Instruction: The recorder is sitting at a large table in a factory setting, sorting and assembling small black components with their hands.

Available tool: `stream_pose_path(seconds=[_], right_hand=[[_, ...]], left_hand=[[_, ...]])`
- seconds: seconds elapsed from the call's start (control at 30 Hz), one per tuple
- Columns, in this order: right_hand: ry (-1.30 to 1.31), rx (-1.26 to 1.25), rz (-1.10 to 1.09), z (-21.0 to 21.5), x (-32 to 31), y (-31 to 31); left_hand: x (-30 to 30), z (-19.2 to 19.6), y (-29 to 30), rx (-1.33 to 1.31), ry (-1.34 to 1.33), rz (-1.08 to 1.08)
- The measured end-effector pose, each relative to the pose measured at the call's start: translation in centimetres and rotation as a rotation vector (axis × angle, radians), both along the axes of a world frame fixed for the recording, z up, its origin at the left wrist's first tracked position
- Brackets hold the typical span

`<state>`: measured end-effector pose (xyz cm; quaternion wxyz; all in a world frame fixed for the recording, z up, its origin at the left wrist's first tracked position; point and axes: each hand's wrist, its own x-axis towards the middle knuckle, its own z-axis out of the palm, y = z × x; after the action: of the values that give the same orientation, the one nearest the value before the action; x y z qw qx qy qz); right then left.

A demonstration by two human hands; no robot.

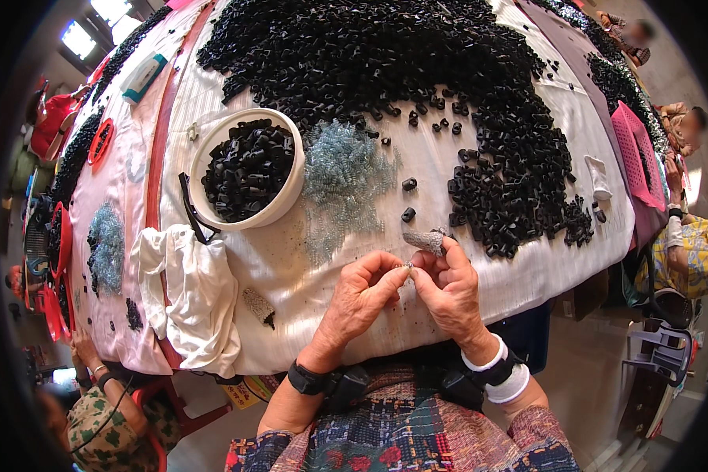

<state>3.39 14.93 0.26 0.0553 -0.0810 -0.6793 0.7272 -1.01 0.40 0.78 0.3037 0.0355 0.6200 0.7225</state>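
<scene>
My left hand [362, 299] and my right hand [451, 297] meet above the table's near edge, thumbs and fingertips pinched together. Between them is a tiny bluish-grey piece, too small to name. A grey knitted finger cover [425, 239] sits on a raised finger of my right hand. Just beyond lie two loose black plastic parts [409, 184]. A heap of small pale-blue clear springs [344, 161] spreads ahead of my left hand. Left of it stands a white bucket [294, 185] filled with black plastic parts [248, 169].
A great mound of black parts [370, 59] covers the far table and curves down the right. White cloth [193, 291] and a second grey finger cover [258, 305] lie left. A pink basket [636, 153] stands at the right edge. Other people sit on both sides.
</scene>
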Motion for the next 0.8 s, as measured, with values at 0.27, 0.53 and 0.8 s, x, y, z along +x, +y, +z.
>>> stream_pose_path(seconds=[0.27,0.53,0.8], right_hand=[[0.283,0.477,-0.146,-1.4,-0.1,-0.4],[0.352,0.552,-0.174,-1.3,-0.2,-0.7],[0.461,0.669,-0.059,-0.5,-0.1,-0.2]], left_hand=[[0.0,-0.1,0.4,-0.048,0.02,0.026],[-0.1,0.2,-0.2,0.048,-0.114,0.006],[-0.7,0.1,-0.8,0.062,-0.165,-0.017]])
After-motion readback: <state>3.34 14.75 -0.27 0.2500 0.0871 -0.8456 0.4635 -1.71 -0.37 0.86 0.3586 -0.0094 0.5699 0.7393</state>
